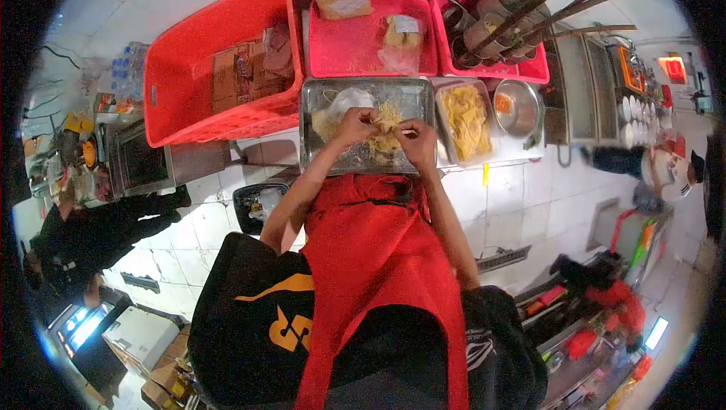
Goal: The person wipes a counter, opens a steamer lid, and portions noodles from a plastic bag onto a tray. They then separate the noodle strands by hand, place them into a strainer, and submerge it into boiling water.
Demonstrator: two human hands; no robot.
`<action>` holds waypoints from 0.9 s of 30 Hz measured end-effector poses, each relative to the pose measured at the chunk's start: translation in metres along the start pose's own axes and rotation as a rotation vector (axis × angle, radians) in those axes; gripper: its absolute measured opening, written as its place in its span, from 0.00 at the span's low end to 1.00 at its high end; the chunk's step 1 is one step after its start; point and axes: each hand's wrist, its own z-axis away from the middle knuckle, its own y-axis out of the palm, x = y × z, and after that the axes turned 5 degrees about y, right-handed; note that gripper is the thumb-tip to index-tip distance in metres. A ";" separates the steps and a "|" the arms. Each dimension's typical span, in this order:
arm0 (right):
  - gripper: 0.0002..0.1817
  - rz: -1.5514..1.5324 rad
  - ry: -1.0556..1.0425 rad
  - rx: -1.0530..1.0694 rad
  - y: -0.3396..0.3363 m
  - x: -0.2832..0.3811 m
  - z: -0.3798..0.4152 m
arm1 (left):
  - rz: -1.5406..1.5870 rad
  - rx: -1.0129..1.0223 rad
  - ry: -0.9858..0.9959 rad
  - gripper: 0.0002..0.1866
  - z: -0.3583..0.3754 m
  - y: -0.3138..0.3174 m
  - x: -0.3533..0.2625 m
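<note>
Over a rectangular metal tray (308, 160), my left hand (357, 124) and my right hand (418, 144) are close together with fingers pinched. Between them is a small pale yellow-brown piece of food (389, 116), which both hands seem to grip; its exact kind is too small to make out. Loose yellow shreds (387, 142) lie in the tray below the fingers. A whitish plastic bag (352, 98) rests at the tray's back left, partly behind my left hand. To the right of my right hand stands a clear container (488, 151) of yellow, sheet-like food (466, 119).
A metal bowl (516, 110) sits beyond the container. Behind the tray are a pink tray (340, 51) holding bagged food, a large red crate (174, 111) with cardboard, and a pink basket (537, 69) with long-handled strainers. Other people (673, 172) stand at the far sides.
</note>
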 end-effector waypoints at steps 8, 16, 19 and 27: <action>0.08 0.102 0.097 0.156 -0.017 0.031 -0.006 | 0.520 -0.040 -0.093 0.05 0.001 0.004 0.009; 0.11 0.221 -0.013 0.151 -0.014 0.030 -0.006 | 0.533 0.047 -0.109 0.07 0.006 -0.001 0.011; 0.11 0.105 -0.003 0.147 -0.014 0.050 0.000 | 0.577 0.064 -0.049 0.10 0.006 0.002 0.008; 0.10 0.045 0.119 0.159 -0.011 0.052 0.004 | 0.146 0.098 -0.006 0.13 -0.002 -0.001 0.031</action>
